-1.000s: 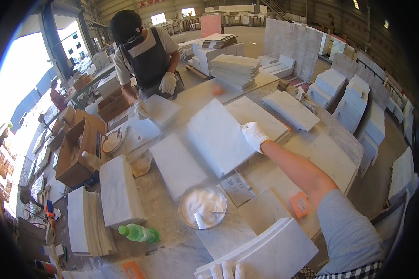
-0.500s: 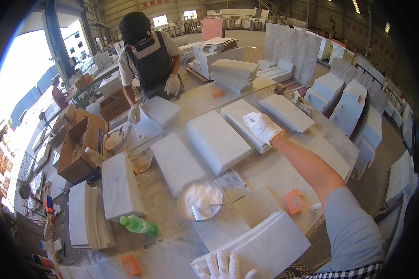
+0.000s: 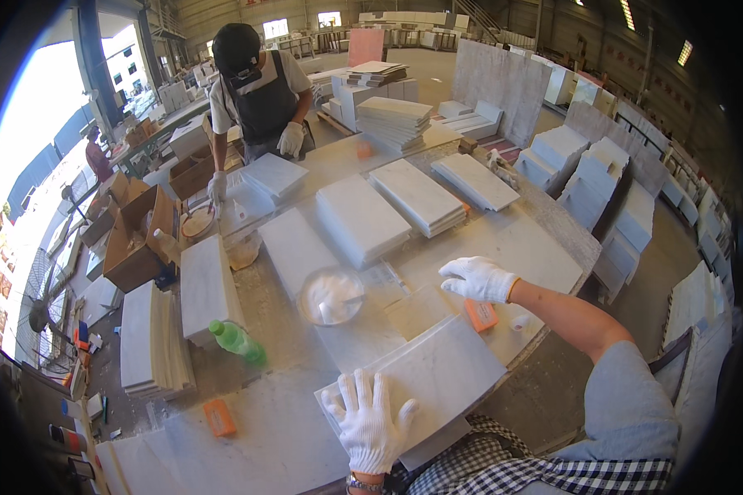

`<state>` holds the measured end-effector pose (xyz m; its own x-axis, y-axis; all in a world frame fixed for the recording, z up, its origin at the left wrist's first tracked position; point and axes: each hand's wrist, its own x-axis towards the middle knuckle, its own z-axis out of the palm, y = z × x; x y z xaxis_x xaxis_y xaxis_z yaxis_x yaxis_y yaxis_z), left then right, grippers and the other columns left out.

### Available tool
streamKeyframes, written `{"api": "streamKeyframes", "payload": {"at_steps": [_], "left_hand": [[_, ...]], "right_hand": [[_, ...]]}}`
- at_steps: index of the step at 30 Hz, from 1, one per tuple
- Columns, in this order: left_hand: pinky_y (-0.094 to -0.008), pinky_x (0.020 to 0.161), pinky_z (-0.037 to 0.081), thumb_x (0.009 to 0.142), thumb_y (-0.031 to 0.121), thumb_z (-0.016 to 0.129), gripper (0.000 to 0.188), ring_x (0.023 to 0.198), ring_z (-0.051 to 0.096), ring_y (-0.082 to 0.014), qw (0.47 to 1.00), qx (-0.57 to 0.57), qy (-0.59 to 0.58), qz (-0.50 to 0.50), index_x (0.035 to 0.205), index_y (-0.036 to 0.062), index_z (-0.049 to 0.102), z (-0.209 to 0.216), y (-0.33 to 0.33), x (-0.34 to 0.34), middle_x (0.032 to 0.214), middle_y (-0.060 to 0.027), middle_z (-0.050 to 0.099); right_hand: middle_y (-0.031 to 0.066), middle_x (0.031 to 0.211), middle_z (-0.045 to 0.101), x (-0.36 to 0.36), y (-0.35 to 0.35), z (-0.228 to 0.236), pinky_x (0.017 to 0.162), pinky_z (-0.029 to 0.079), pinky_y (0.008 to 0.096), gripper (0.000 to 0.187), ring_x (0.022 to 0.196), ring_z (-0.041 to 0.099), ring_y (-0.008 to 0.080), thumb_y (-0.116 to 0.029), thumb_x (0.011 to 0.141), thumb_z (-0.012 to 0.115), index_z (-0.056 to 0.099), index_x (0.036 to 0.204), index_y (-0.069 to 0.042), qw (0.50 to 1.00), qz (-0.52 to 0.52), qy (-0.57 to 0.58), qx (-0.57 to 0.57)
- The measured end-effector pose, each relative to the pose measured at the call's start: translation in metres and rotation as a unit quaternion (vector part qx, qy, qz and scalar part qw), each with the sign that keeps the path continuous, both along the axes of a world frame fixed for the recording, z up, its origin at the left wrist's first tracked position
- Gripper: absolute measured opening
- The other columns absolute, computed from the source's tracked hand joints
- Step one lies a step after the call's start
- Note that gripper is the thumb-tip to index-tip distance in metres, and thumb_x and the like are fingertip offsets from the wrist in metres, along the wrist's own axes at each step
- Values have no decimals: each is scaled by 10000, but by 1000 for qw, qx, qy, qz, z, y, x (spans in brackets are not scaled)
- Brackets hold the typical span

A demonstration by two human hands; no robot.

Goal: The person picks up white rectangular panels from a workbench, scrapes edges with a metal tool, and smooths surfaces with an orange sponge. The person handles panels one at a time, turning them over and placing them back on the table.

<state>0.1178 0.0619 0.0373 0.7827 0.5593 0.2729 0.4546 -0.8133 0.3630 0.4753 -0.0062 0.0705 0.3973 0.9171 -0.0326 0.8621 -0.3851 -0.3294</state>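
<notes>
My left hand (image 3: 371,421), in a white knit glove, lies flat with fingers spread on the left part of a stack of white marble tiles (image 3: 442,360) at the near table edge. My right hand (image 3: 480,279), gloved the same way, hovers over the table to the right. Its fingers point left, loosely stretched, with nothing visible in them. Just below it lies an orange block (image 3: 480,314), with a small white roll (image 3: 520,322) beside it. A bowl of white powder (image 3: 332,297) with a scoop-like tool in it stands left of my right hand.
Beyond are more tile stacks (image 3: 362,219) (image 3: 417,196) and a flatter pile (image 3: 475,181). A green bottle (image 3: 236,341) and another orange block (image 3: 220,417) lie at left, near upright slabs (image 3: 149,338). Across the table a co-worker (image 3: 260,107) handles tiles beside a cardboard box (image 3: 140,239).
My right hand has left the far tile stack and come back toward me. My left hand has moved further onto the near stack. The view has shifted slightly.
</notes>
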Motion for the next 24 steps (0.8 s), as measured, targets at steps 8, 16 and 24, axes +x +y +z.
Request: {"api": "streamKeyframes", "payload": {"at_steps": [8,16,24], "left_hand": [[-651,1236,113,961,507,644,769,1519,281,-488,986,-100,-45,128,1506,-8,474,-39,-12,-69,1599,-283,392],[-583,1252,173,1082,454,475,686,1520,299,-465,929,-175,-5,327,1575,-13,373,-98,-48,-167,1629,-293,341],[-484,1223,315,1106,461,440,675,1477,407,-416,898,-244,-121,346,1579,-16,371,-119,-52,-173,1600,-275,410]], "right_hand": [[252,1394,599,-53,-60,9,1102,462,470,709,1306,563,425,-551,974,618,550,1412,2,991,68,-66,93],[320,1621,322,-103,-76,-11,1201,280,623,963,1521,265,502,-686,943,567,386,1550,39,980,49,-188,29],[283,1663,282,-291,7,-23,1207,120,716,1037,1563,191,469,-698,869,627,375,1567,27,930,367,-18,-20]]}}
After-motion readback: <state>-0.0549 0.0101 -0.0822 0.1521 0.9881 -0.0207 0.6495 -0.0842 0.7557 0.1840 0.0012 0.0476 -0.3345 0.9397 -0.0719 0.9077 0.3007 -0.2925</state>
